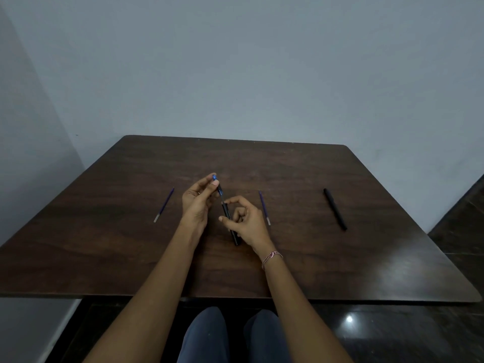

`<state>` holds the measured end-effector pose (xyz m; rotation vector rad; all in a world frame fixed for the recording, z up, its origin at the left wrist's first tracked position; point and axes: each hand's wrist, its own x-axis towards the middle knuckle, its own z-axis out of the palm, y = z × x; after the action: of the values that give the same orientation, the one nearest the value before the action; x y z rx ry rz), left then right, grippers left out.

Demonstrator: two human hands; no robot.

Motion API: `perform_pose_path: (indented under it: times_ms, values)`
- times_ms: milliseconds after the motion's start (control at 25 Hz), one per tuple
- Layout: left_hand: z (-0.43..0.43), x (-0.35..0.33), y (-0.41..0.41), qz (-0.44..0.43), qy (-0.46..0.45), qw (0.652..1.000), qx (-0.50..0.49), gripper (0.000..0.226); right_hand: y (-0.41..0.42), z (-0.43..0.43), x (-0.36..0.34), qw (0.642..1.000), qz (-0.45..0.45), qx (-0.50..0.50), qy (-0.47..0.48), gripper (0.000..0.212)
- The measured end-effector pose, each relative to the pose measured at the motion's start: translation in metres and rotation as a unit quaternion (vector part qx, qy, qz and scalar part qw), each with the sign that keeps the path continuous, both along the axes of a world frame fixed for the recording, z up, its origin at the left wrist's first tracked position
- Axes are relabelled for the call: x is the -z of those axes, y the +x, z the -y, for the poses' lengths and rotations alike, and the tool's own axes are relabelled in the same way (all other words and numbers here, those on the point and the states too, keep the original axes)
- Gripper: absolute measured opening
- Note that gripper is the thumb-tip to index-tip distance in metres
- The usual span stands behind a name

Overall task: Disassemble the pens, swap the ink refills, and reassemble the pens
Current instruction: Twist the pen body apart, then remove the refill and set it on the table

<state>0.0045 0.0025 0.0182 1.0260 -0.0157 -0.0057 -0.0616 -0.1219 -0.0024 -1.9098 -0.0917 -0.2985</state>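
Left refill: we see a thin purple refill (pixel 164 204) lying flat on the table (pixel 288 169), left of our hands, its pale end toward us, nothing touching it.
Left hand: our left hand (pixel 197 205) is raised over the table, palm turned inward; its grip is clamped, thumb and fingertips, on the blue end (pixel 214 177) of the pen.
Pen: the dark pen (pixel 235 235) we hold slants from that blue end down toward us and to the right; we cannot tell whether its near end touches the table.
Right hand: our right hand (pixel 248 221) has its grip clamped on the pen's middle, thumb and forefinger pinching it, the other fingers curled; a pink bracelet (pixel 272 258) sits on the wrist.
Second refill: another purple refill (pixel 264 207) lies flat just beyond the right hand, pale end toward us, apart from the fingers.
Black pen: a whole black pen (pixel 335 209) lies alone well to the right, slanted.
Table: dark wood, set against a pale wall (pixel 262 74).
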Motion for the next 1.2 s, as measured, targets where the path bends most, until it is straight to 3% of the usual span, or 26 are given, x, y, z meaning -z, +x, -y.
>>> perform_pose_path:
  times_ms: [320,440,520,600,720,920,1080,1200]
  values:
    - [-0.008,-0.028,0.017,-0.008,-0.019,0.999,-0.040,0.019,-0.001,0.000,-0.001,1.000,0.000,-0.006,0.003,0.034]
    - [-0.014,-0.031,0.024,-0.009,0.082,0.995,-0.062,0.022,-0.001,0.000,-0.002,1.000,0.003,0.004,0.006,0.034]
    - [-0.016,-0.029,0.027,-0.020,0.233,0.970,-0.067,0.026,-0.001,0.000,-0.002,1.000,0.008,0.012,0.015,0.033]
    - [-0.014,-0.027,0.028,-0.019,0.387,0.920,-0.064,0.024,0.000,0.000,-0.001,0.999,0.011,0.022,0.027,0.032]
    - [-0.004,-0.025,0.025,0.020,0.531,0.846,-0.043,0.022,0.001,0.000,0.000,0.998,0.021,0.029,0.042,0.033]
    - [0.012,-0.013,0.022,0.037,0.635,0.771,-0.023,0.017,0.005,0.002,0.005,0.998,0.030,0.028,0.049,0.035]
    - [0.016,-0.011,0.023,0.015,0.662,0.749,-0.026,0.010,0.007,0.003,0.007,0.997,0.041,0.034,0.053,0.037]
    - [0.017,-0.014,0.023,0.002,0.631,0.774,-0.055,0.016,0.008,0.003,0.009,0.997,0.044,0.042,0.054,0.035]
